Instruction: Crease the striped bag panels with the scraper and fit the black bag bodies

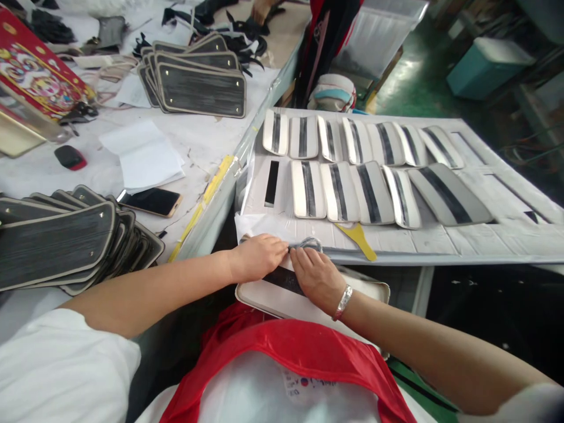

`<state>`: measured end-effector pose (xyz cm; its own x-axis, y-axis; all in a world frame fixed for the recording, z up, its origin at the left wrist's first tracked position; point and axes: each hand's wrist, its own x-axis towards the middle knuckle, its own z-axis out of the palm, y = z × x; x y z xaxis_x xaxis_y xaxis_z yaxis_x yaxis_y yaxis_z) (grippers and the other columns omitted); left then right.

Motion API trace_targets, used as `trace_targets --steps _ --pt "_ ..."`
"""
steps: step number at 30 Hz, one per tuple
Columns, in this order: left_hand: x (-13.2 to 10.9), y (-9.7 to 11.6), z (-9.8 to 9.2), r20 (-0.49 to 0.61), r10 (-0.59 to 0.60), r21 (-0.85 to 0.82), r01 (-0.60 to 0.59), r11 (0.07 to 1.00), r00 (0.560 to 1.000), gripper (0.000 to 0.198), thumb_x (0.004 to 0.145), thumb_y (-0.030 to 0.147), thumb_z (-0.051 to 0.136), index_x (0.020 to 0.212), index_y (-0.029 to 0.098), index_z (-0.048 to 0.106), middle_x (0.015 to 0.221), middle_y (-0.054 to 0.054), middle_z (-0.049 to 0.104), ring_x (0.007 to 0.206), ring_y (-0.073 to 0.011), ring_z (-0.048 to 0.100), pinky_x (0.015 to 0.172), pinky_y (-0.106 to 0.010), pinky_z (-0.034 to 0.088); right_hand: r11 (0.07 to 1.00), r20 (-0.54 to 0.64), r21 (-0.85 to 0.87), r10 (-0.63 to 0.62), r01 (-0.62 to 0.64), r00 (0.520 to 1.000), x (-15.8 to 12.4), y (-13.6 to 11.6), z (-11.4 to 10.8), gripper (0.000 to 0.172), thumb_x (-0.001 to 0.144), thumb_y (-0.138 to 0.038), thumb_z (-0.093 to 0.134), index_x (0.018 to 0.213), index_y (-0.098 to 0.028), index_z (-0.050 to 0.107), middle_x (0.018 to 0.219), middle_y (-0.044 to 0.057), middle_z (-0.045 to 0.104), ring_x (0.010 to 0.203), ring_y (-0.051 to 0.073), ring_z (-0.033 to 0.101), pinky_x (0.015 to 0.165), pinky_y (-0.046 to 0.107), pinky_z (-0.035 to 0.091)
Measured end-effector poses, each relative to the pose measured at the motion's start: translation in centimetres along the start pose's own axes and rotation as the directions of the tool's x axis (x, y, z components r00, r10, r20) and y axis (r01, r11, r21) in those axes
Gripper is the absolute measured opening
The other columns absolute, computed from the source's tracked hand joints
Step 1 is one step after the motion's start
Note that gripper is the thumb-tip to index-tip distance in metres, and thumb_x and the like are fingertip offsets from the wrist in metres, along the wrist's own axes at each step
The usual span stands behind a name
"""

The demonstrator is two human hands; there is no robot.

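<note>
A white panel with rounded corners and a black strip across it rests in front of me, against the table's near edge. My left hand has its fingers closed at the panel's far side, thumb toward the strip. Close beside it, my right hand, with a silver bracelet at the wrist, is curled over the strip, fingertips nearly meeting the left ones. A small grey looped piece shows just beyond my right fingers; whether they touch it I cannot tell. The fingertips' exact grip is hidden.
Two rows of pale panels with dark strips lie on the white-covered table, a yellow scraper near its edge. The left table bears stacks of dark panels, a phone and paper. Another person's hand shows at the top.
</note>
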<state>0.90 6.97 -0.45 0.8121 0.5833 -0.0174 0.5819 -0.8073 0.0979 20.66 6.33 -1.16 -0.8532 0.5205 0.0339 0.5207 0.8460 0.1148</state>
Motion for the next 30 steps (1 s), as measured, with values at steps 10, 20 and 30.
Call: trace_targets --steps 10,20,30 --pt "0.6 3.1 -0.1 -0.066 -0.141 0.174 0.151 0.973 0.988 0.034 0.086 0.015 0.041 0.116 0.010 0.056 0.091 -0.011 0.060 0.087 -0.0224 0.053 0.092 -0.042 0.033 0.993 0.072 -0.038 0.110 -0.108 0.991 -4.9 0.4 -0.4 0.038 0.089 -0.011 0.035 0.122 -0.001 0.049 0.105 0.017 0.056 0.087 0.025 0.046 0.071 0.036 0.039" --pt "1.6 5.4 0.4 -0.049 -0.187 0.198 0.193 0.961 0.981 0.033 0.083 0.010 0.039 0.110 0.004 0.059 0.109 -0.016 0.059 0.093 -0.0245 0.054 0.092 -0.040 0.036 0.947 0.104 -0.115 0.312 -0.300 0.944 -11.0 1.6 -0.5 0.035 0.086 -0.010 0.038 0.118 -0.003 0.051 0.095 0.015 0.056 0.083 0.025 0.045 0.071 0.038 0.036" --pt "1.3 5.6 0.4 -0.043 -0.306 0.115 0.309 0.944 0.951 0.036 0.083 0.009 0.037 0.113 0.004 0.056 0.104 -0.016 0.063 0.097 -0.0238 0.057 0.099 -0.042 0.034 0.901 0.165 -0.056 0.434 -0.431 0.886 -9.7 1.1 -1.7 0.022 0.085 -0.011 0.040 0.095 -0.008 0.060 0.091 0.015 0.058 0.084 0.025 0.050 0.071 0.036 0.037"
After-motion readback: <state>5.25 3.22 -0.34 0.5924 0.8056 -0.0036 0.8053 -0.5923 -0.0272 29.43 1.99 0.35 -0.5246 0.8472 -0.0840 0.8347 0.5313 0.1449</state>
